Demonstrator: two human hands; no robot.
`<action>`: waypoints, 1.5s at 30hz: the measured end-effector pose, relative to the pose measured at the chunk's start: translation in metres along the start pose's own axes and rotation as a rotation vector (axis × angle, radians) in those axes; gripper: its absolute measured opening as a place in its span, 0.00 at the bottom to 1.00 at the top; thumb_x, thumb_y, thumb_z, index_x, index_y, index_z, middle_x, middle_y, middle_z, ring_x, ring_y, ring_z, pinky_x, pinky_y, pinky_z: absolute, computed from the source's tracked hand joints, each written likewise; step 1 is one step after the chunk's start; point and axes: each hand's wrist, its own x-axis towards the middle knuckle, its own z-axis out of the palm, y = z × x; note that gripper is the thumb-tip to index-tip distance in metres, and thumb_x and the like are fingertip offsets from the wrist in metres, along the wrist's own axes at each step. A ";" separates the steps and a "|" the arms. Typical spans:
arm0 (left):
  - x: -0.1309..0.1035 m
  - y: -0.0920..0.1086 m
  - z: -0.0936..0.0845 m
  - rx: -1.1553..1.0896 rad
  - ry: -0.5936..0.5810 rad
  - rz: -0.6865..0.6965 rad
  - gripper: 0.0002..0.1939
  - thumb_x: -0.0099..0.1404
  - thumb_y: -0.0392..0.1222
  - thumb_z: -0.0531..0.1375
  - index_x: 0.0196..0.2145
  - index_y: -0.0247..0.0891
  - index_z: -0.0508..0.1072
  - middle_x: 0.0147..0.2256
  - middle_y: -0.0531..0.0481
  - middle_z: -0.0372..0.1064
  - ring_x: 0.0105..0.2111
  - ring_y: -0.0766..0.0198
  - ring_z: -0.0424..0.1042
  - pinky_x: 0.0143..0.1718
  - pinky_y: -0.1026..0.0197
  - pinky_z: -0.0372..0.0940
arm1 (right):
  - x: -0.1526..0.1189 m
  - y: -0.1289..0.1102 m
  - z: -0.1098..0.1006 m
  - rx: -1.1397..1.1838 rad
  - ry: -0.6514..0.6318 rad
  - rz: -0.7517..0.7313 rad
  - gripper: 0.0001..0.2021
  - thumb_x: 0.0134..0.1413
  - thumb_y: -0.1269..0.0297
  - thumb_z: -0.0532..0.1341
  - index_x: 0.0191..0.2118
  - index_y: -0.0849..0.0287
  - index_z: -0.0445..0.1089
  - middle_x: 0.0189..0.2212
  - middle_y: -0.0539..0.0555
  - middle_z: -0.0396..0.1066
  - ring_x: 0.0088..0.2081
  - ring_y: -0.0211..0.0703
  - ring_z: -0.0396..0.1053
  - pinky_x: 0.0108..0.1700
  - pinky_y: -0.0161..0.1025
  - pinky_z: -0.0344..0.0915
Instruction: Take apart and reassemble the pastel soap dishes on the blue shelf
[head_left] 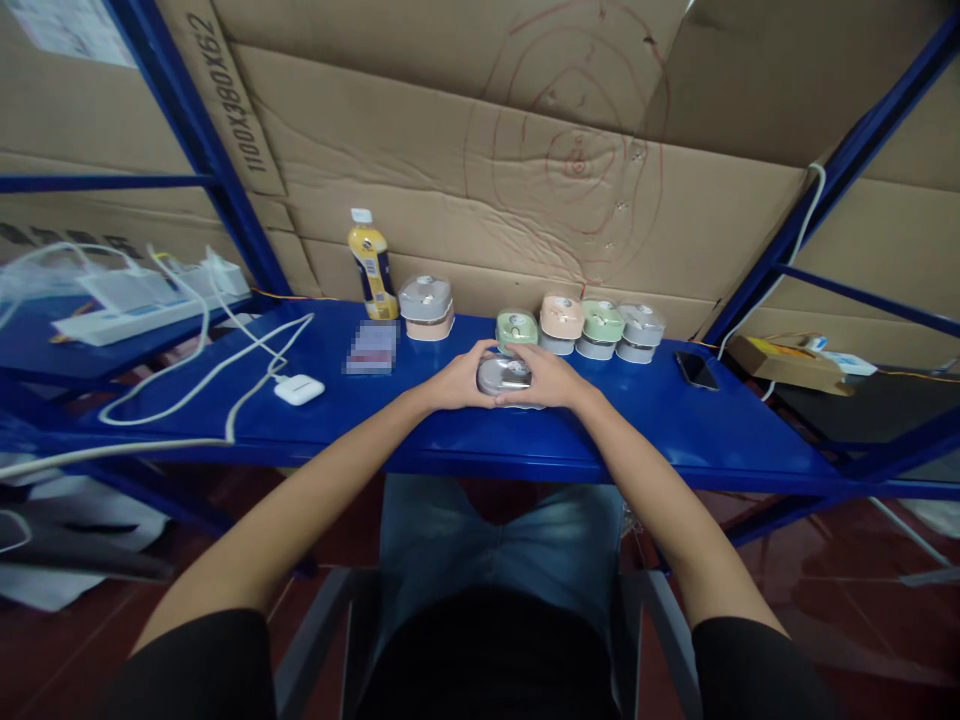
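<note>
A small grey box (504, 376) is clasped from both sides near the front middle of the blue shelf (420, 425): the left hand (455, 381) is curled around its left end and the right hand (546, 380) around its right end, fingers bent closed against it. Just behind the hands a green box (516, 328) is seen, and to its right a row of three boxes, pink (561, 318), green (602, 322) and grey (641, 326), is stacked against the cardboard wall (480, 190). Farther left a taller beige box (426, 306) and a yellow bottle (372, 266) are stood. A white earbud case (299, 389) and cables (217, 375) are laid at the left, a phone (696, 369) at the right.
</note>
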 end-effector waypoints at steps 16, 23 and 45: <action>-0.006 0.010 0.001 0.204 0.036 0.066 0.24 0.71 0.60 0.65 0.55 0.42 0.86 0.63 0.38 0.66 0.66 0.41 0.70 0.73 0.38 0.63 | -0.028 0.058 -0.039 0.179 0.206 0.252 0.32 0.61 0.36 0.68 0.60 0.56 0.75 0.52 0.61 0.82 0.50 0.59 0.79 0.56 0.57 0.75; 0.000 -0.014 -0.012 0.279 0.319 -0.206 0.24 0.70 0.60 0.65 0.51 0.39 0.84 0.58 0.37 0.68 0.66 0.39 0.69 0.73 0.35 0.62 | -0.027 0.058 -0.045 0.217 0.230 0.306 0.32 0.61 0.39 0.67 0.62 0.55 0.74 0.59 0.62 0.80 0.58 0.65 0.77 0.63 0.62 0.72; -0.001 0.010 0.008 0.062 0.045 0.028 0.55 0.51 0.60 0.79 0.70 0.41 0.64 0.67 0.33 0.71 0.65 0.35 0.74 0.67 0.36 0.69 | -0.012 0.010 -0.016 0.134 0.067 -0.110 0.42 0.47 0.42 0.80 0.67 0.49 0.77 0.61 0.60 0.79 0.60 0.63 0.78 0.67 0.61 0.71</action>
